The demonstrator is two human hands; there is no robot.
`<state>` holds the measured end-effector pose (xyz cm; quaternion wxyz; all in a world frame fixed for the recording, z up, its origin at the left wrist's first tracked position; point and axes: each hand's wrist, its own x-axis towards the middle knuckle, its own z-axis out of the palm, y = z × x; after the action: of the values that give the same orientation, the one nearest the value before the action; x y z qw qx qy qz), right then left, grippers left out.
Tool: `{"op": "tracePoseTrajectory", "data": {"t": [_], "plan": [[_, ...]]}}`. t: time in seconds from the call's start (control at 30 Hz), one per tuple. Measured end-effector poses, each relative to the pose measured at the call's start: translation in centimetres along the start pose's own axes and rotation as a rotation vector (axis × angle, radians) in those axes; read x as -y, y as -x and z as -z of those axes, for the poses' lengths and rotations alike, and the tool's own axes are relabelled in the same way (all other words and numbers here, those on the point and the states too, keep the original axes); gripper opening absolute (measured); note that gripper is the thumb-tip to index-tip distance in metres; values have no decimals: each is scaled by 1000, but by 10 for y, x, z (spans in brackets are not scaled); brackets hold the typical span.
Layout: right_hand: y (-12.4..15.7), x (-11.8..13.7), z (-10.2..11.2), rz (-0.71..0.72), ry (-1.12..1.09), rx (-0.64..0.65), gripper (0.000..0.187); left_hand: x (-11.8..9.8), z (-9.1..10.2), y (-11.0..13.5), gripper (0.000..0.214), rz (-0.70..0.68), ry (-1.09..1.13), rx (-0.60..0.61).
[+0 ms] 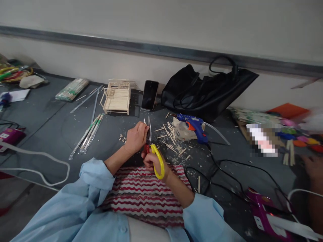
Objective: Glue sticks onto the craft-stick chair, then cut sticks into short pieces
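Note:
My right hand [154,163] grips yellow-and-red-handled scissors [155,155], blades pointing up and away from me. My left hand [136,137] is closed just left of the blades, pinching something small that I cannot make out. Both hands hover over a red-and-white striped cloth [146,193] on my lap, at the edge of a grey table [50,124]. Short wooden stick pieces [169,136] and shavings lie scattered right beyond the hands.
A small wooden stick frame [116,96], a black phone [149,94] and a black bag [207,91] stand at the back. A blue glue gun [193,127] rests to the right, its cable trailing forward. Wrapped chopstick bundles [88,136] lie left. Another person's hand [314,168] is far right.

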<state>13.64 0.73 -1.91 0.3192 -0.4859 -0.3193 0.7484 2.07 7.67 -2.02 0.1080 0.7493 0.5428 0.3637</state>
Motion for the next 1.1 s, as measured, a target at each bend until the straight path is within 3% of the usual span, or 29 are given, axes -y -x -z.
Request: {"op": "tracePoseTrajectory", "data": {"t": [0.17, 0.43, 0.53, 0.63, 0.77, 0.93, 1.1], "plan": [[3, 1, 1, -114, -112, 0, 16, -2, -4, 0, 28, 60, -74, 99], [-3, 8, 15, -285, -275, 167, 16, 2, -19, -2, 26, 171, -29, 272], [-5, 9, 18, -291, -289, 192, 16, 3, -24, -1, 22, 188, 13, 256], [-3, 8, 16, -247, -287, 189, 17, 2, -23, 1, 23, 226, 99, 167], [1, 4, 10, -143, -258, 152, 18, 3, -16, 0, 37, 304, 323, 48], [4, 4, 8, -102, -227, 120, 18, 2, -15, -1, 47, 306, 462, 154], [5, 8, 9, -113, -228, 127, 19, -2, -22, -1, 45, 307, 468, 142]]}}
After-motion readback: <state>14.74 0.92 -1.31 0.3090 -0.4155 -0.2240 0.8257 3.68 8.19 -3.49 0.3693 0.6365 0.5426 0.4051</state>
